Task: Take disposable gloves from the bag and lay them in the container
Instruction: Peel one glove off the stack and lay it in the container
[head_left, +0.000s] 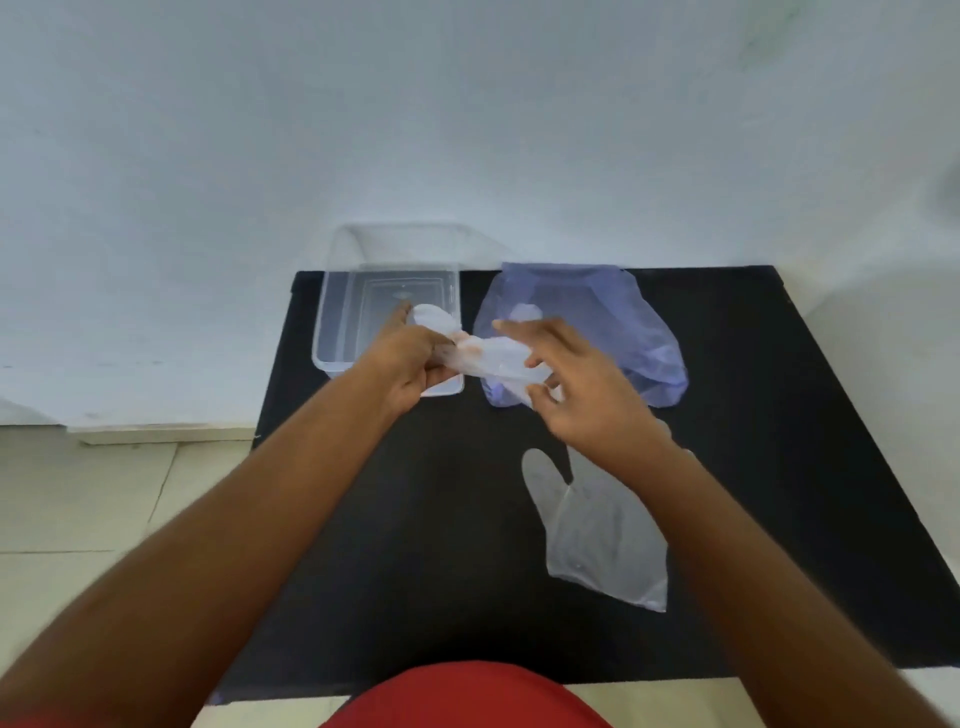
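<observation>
A clear plastic container (337, 291) stands at the back left of a black mat. To its right lies a pale blue plastic bag (644, 332), slumped and crumpled. A translucent disposable glove (488, 358) is stretched between my two hands, just over the container's right front corner. My left hand (410, 364) grips one end of it above the container. My right hand (576, 389) pinches the other end in front of the bag, its fingers spread. A second clear glove (597, 535) lies flat on the mat, nearer to me on the right.
The black mat (415, 519) covers the floor in front of a white wall (467, 130). Pale floor tiles (104, 493) show to the left. Red clothing (467, 696) fills the bottom edge.
</observation>
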